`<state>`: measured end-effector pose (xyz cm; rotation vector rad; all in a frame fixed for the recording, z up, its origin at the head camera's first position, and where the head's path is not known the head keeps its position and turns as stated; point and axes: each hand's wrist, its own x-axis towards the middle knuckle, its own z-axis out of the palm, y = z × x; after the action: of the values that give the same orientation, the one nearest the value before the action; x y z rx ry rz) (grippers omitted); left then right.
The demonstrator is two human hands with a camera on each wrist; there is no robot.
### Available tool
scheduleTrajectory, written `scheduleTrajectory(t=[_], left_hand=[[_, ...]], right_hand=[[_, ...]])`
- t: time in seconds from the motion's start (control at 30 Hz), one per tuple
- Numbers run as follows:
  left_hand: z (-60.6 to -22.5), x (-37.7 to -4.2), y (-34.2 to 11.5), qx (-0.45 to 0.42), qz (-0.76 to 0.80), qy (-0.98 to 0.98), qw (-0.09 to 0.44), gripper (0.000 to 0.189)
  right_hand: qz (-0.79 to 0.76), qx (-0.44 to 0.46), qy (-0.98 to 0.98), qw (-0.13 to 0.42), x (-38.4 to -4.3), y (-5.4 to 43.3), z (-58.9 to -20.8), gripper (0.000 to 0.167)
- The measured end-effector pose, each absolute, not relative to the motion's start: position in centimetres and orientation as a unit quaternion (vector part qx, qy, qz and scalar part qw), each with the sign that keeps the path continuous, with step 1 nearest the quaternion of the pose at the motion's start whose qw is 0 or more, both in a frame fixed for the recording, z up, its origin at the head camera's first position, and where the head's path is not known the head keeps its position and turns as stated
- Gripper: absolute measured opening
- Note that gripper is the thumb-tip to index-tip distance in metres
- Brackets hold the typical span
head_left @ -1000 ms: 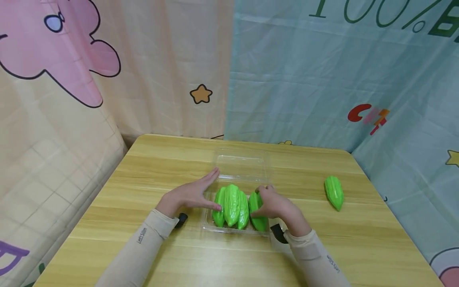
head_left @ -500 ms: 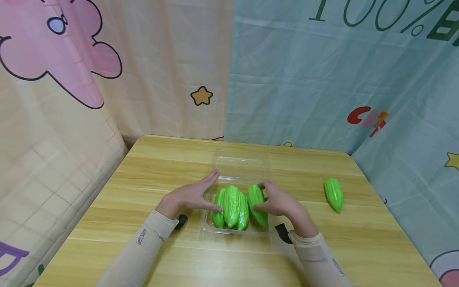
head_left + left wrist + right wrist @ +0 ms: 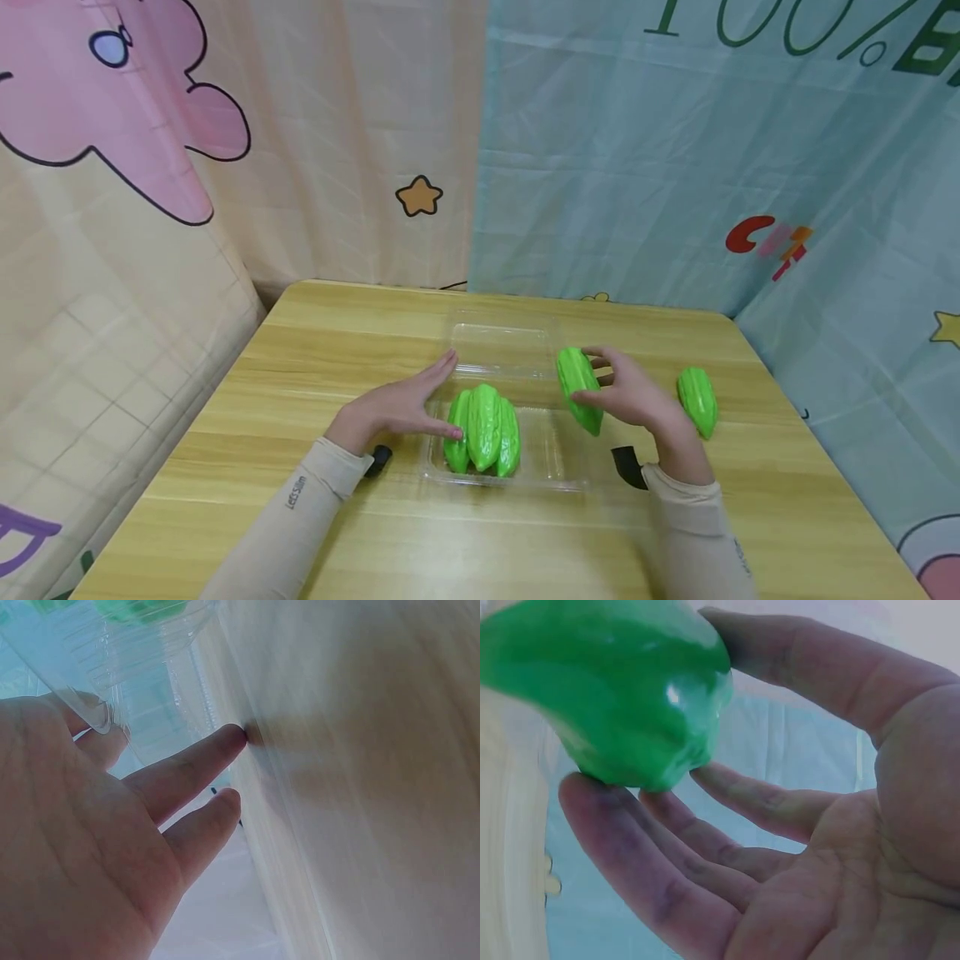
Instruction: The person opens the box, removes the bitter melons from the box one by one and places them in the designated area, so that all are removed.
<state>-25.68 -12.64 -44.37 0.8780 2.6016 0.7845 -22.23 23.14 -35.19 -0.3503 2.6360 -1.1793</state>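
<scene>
One green gourd (image 3: 579,390) is being grasped by the right hand (image 3: 628,390), the thumb being set against its near side and the fingertips being curved along its far side; it is being held at a tilt, near the right end of the clear container (image 3: 551,442). The palm is being kept off the gourd, a gap being shown in the right wrist view.

The left hand (image 3: 397,406) is being held spread, its fingers being extended along the container's left side and nothing being gripped. The rim is being crossed by the left thumb, whose tip is being laid at the leftmost of three green gourds (image 3: 485,427) being contained there; whether that gourd is being touched cannot be told.

The transparent lid (image 3: 502,346) is being spread open beyond the left fingertips, on the wooden table (image 3: 465,542). A further loose gourd (image 3: 697,402) is being supported by the table to the right of the right fingers, past the knuckles. Beige sleeves (image 3: 266,533) are being worn on both arms.
</scene>
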Motion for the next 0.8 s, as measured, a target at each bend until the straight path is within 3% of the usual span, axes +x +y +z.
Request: scheduleTrajectory(t=[0.43, 0.8], left_hand=[[-44.5, -25.9, -12.6, 0.308, 0.273, 0.901, 0.135, 0.128], [-44.5, -25.8, -12.6, 0.309, 0.273, 0.9, 0.139, 0.126]], right_hand=[[-0.376, -0.015, 0.924, 0.074, -23.7, 29.5, -35.6, 0.081], [-0.328, 0.052, 0.938, 0.093, -24.8, 32.6, -37.6, 0.078]])
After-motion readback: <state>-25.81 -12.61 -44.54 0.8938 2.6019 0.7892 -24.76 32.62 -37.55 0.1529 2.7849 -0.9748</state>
